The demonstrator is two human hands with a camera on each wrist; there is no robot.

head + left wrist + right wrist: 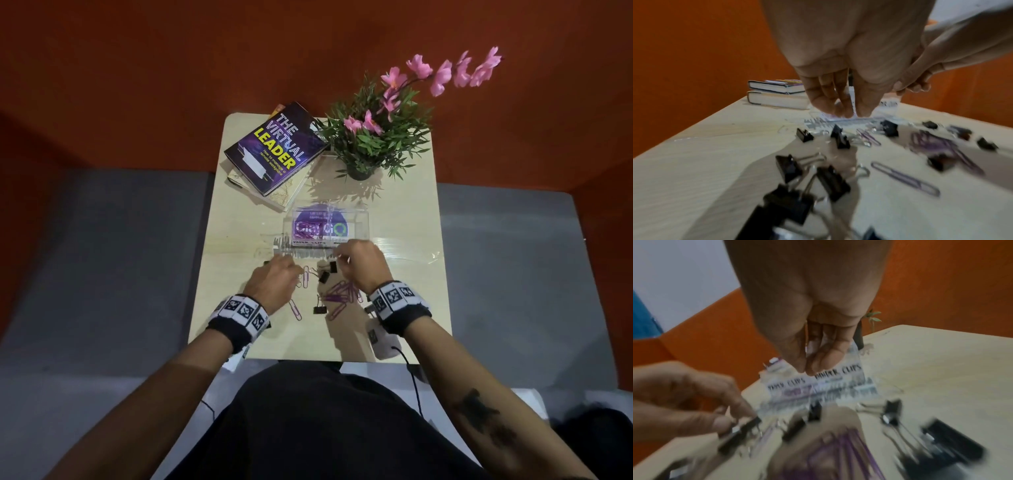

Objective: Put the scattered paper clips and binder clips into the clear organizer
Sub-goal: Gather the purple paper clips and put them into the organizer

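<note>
The clear organizer (329,209) stands mid-table; its front wall (838,381) reads "PAPER CLIPS". In front of it lie a heap of purple paper clips (342,295) and black binder clips (323,277). My left hand (291,272) hovers over them. In the left wrist view my left hand (854,113) points fingers-down with a small gap and nothing between them, just above a binder clip (839,139). My right hand (339,263) is beside it. In the blurred right wrist view my right hand (806,371) has thumb and fingertips drawn together, and nothing shows between them.
Two stacked books (274,150) lie at the back left and a potted plant (373,137) with pink flowers at the back right. A clear plastic piece (407,248) lies right of the organizer. More binder clips (830,181) sit near the table's front edge.
</note>
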